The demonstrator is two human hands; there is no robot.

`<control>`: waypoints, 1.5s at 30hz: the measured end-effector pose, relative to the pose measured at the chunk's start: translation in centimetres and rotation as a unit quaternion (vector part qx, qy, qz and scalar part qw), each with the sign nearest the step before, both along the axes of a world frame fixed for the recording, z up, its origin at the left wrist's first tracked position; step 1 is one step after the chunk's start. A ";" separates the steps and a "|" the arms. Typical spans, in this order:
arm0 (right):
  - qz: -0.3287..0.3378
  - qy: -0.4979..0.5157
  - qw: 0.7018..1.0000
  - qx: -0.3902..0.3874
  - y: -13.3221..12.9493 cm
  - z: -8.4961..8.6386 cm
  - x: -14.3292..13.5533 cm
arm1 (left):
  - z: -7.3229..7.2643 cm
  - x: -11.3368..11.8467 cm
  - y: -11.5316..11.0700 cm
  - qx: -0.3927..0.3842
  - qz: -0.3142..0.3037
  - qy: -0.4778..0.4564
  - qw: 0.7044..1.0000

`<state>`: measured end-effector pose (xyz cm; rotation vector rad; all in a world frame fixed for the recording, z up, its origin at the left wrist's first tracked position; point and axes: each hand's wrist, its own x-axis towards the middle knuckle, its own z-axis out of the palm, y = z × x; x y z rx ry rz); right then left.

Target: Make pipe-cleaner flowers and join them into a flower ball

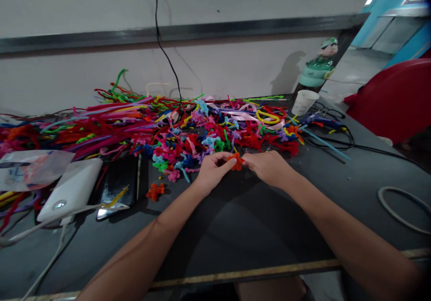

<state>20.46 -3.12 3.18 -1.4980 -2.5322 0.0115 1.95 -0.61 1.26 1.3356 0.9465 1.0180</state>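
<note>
An orange pipe-cleaner flower is held up between my two hands, in front of the colourful heap. My left hand pinches its left side between thumb and fingers. From the other side, my right hand closes on the flower's right edge; its fingertips are partly hidden. A second orange pipe-cleaner flower lies on the dark table, to the left of my left forearm. Just behind my hands spreads a pile of small pipe-cleaner flowers in many colours.
Loose pipe cleaners are heaped at the back left. A white power bank with a cable and a dark phone lie on the left. A paper cup, a green figure-shaped bottle and a glue gun stand or lie back right.
</note>
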 end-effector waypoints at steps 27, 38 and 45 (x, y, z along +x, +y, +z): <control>-0.069 0.434 0.898 0.023 0.0 -1.0 -1.1 | -0.6 -0.1 -0.3 0.140 0.094 0.100 0.981; -0.059 0.429 0.898 0.074 -0.9 -0.9 -2.7 | 0.1 0.0 -0.8 0.224 0.159 0.161 0.948; -0.066 0.463 0.884 -0.017 -0.8 -1.3 -2.7 | -0.2 -0.2 -0.6 0.209 0.141 0.141 0.957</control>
